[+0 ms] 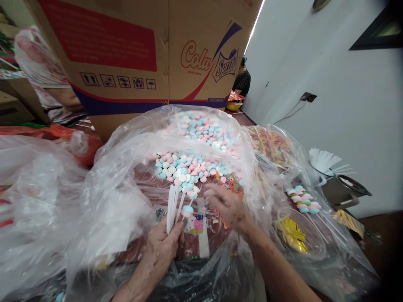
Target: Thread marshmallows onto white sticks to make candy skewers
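My left hand [166, 241] is closed round a bunch of white sticks [172, 205]. One stick in it leans right and carries pink, blue and white marshmallow candies [187, 211]. My right hand [228, 207], slightly blurred, is held over the table to the right of the sticks, fingers stretched out and apart, with nothing visible in them. Just beyond both hands, loose pastel candies [179, 167] lie heaped in the mouth of a clear plastic bag [126, 134]. Small red, green and orange gummies [233, 183] lie near my right hand.
A tall cardboard box [126, 46] stands behind the bag. At right are candy-loaded sticks [304, 199], a gold tinsel bundle [292, 235], a bag of orange gummies [270, 142] and a dark jug [341, 191]. Two people [44, 71] are partly visible behind. Crumpled plastic [37, 188] covers the left.
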`<move>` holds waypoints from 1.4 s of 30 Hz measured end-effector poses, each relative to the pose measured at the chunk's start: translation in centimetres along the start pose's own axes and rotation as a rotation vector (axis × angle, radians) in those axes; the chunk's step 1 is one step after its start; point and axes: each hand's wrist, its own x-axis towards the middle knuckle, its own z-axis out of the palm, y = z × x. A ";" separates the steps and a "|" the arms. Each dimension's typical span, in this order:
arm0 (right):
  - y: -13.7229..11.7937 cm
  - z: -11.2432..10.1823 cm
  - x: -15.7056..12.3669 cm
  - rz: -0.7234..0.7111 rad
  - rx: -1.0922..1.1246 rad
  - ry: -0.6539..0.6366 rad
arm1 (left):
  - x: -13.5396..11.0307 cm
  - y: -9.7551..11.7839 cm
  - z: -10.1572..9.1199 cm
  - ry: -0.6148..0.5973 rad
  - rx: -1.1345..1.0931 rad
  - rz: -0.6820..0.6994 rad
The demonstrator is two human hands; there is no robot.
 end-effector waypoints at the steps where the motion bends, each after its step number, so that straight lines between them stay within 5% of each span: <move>1: 1.1 -1.0 0.5 0.044 -0.145 0.063 | 0.0 -0.2 0.0 -0.014 -0.007 -0.003; 5: 4.4 -3.3 1.9 0.129 -0.680 -0.016 | 0.1 -0.5 0.1 -0.037 -0.021 0.006; 9: 5.0 -2.5 1.9 0.169 -0.877 -0.082 | 0.1 -0.4 0.2 -0.028 -0.038 0.006; 15: 5.2 -2.2 2.0 0.155 -0.850 -0.015 | 0.1 -0.1 0.1 -0.041 -0.038 -0.004; 21: 5.3 -2.4 3.1 -0.015 -0.494 -0.016 | 0.1 0.0 0.1 -0.037 -0.021 0.013; 33: 5.2 -1.6 4.1 0.059 -0.607 -0.141 | 0.0 0.4 0.2 -0.051 -0.095 -0.022; 36: 4.7 -0.7 3.5 0.100 -0.430 -0.001 | 0.0 0.4 0.2 -0.065 -0.088 -0.020; 42: 2.4 2.5 2.4 0.154 0.601 0.059 | 0.1 -0.2 0.2 -0.081 -0.082 -0.001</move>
